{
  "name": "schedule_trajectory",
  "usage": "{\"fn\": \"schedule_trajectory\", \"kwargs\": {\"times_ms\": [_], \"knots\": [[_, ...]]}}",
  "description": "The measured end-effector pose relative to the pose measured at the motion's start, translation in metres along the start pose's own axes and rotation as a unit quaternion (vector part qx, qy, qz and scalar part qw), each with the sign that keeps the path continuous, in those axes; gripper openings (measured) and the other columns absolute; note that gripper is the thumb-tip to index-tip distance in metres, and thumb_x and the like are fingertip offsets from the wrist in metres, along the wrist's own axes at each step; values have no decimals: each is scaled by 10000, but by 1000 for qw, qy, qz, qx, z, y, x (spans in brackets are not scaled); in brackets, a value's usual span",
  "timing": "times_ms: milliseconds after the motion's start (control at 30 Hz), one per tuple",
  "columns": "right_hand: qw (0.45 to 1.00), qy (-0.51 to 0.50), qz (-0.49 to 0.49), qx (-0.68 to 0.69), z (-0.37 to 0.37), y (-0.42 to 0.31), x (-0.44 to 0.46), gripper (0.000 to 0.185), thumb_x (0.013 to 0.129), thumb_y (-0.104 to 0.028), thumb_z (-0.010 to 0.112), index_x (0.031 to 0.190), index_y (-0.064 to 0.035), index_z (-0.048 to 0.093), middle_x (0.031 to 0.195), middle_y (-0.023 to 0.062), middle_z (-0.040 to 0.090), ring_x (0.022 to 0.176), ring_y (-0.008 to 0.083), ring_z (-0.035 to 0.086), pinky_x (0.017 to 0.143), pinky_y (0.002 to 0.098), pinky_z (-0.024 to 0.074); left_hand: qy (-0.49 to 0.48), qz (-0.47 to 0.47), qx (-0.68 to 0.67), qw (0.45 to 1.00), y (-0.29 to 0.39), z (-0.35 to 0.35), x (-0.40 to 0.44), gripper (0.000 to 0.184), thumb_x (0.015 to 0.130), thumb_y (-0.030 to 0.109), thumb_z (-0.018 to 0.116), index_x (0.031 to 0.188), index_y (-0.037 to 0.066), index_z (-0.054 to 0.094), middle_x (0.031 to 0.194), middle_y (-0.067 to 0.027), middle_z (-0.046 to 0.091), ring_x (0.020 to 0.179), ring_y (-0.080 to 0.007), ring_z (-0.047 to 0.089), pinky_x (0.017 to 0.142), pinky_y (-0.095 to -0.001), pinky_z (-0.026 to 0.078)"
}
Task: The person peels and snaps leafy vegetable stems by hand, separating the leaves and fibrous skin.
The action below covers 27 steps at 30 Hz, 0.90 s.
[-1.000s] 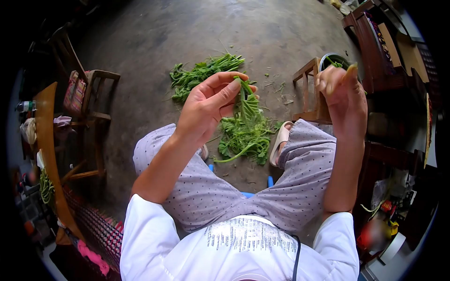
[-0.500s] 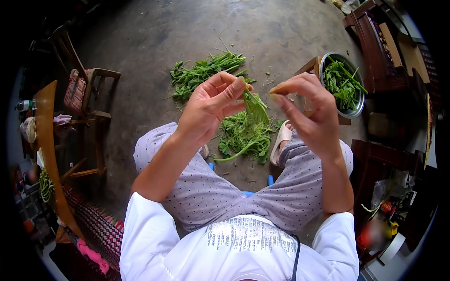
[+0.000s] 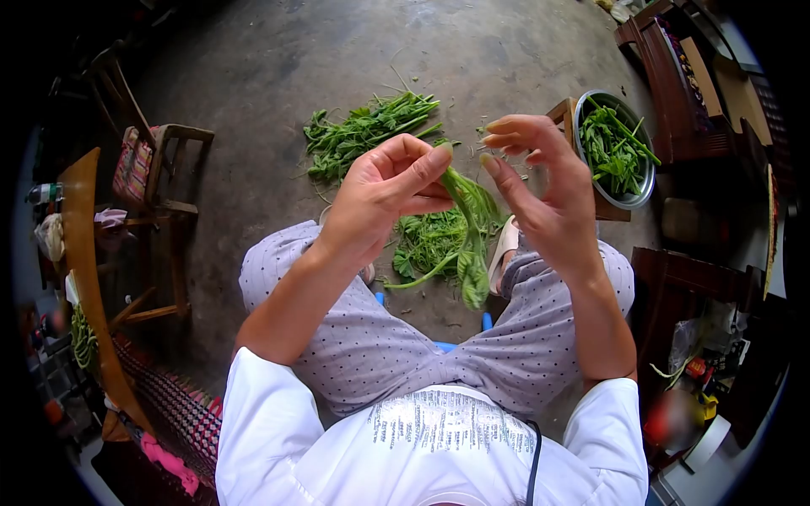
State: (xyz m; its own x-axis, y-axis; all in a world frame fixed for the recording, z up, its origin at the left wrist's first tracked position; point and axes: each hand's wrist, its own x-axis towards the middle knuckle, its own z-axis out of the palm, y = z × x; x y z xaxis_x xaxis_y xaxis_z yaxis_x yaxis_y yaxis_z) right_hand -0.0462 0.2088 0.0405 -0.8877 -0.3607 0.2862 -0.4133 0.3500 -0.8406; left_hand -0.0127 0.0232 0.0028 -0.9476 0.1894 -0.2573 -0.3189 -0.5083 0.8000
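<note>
Between thumb and fingers, my left hand (image 3: 384, 190) pinches a leafy green stem (image 3: 472, 232) that hangs down toward my knees. My right hand (image 3: 548, 194) is just to the right of it, thumb and fingers apart, with nothing seen between them. Beneath the stem, a loose pile of thin green trimmings (image 3: 426, 244) lies on the floor between my feet, partly covered by the hanging leaves. Farther forward is a bunch of leafy greens (image 3: 363, 135). A metal bowl (image 3: 647, 181) at the right holds more green leaves and stems.
The bowl stands on a wooden stool (image 3: 612, 207). Scraps are scattered on the concrete floor (image 3: 278, 93). At the left are a wooden chair (image 3: 187, 132) and a wooden table edge (image 3: 82, 202). Dark wooden furniture (image 3: 658, 59) stands at the right.
My right hand has come from in front of the bowl toward my left hand, and its fingers have spread since half a second ago. The stem in my left hand now hangs lower.
</note>
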Motion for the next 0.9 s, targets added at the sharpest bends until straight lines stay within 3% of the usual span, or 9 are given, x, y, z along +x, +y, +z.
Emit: {"fn": "schedule_trajectory", "kwargs": {"times_ms": [67,133,267,433,633,700,833,900], "knots": [[997,37,-56,-43,-2,0,-1,204,761,-9,670,951,-50,608,826,53,640,809,177,580,728,288,447,12,0,4,1000,0,1,-1,147,909,203,589,897,69,531,822,-60,640,750,-138,663,689,-283,571],[993,-23,-86,-83,-11,-1,-3,153,747,-13,682,890,-43,634,824,50,631,809,188,554,706,302,441,39,14,33,999,0,2,-1,157,905,208,596,877,71,526,807,-54,642,740,-139,664,664,-280,568],[998,-5,-55,-31,-4,-5,-5,116,741,-50,702,844,-36,651,794,52,618,761,190,539,667,305,426,56,50,59,995,0,0,0,175,898,217,610,851,73,522,788,-48,643,720,-137,663,645,-273,562],[992,-120,-11,-47,-9,-9,-11,121,734,-82,711,839,-43,664,756,58,597,729,193,521,649,294,415,117,120,86,982,5,2,0,207,864,189,657,802,49,518,749,-45,620,663,-114,641,601,-247,564],[988,-65,-58,-131,9,-3,-16,161,719,-94,713,848,-39,633,759,70,596,759,228,554,675,329,442,129,146,118,974,3,0,1,197,882,213,634,808,75,515,763,-54,647,679,-126,658,610,-251,553],[996,-81,39,-25,12,-1,-18,164,728,-96,709,861,-32,636,771,78,606,750,213,570,664,309,446,130,145,120,974,3,1,1,197,882,211,634,807,74,514,762,-54,647,680,-126,658,609,-249,552],[991,-99,84,14,12,0,-15,150,746,-85,701,870,-17,648,788,88,623,727,188,589,636,288,451,127,139,126,974,1,2,2,196,881,207,635,810,72,512,760,-53,647,681,-124,658,605,-245,550],[987,-118,93,53,12,4,-17,131,800,-37,661,917,21,646,793,49,614,706,97,550,639,235,428,124,140,130,974,0,2,1,196,881,208,636,813,72,511,757,-52,646,678,-122,656,603,-242,548]]}}
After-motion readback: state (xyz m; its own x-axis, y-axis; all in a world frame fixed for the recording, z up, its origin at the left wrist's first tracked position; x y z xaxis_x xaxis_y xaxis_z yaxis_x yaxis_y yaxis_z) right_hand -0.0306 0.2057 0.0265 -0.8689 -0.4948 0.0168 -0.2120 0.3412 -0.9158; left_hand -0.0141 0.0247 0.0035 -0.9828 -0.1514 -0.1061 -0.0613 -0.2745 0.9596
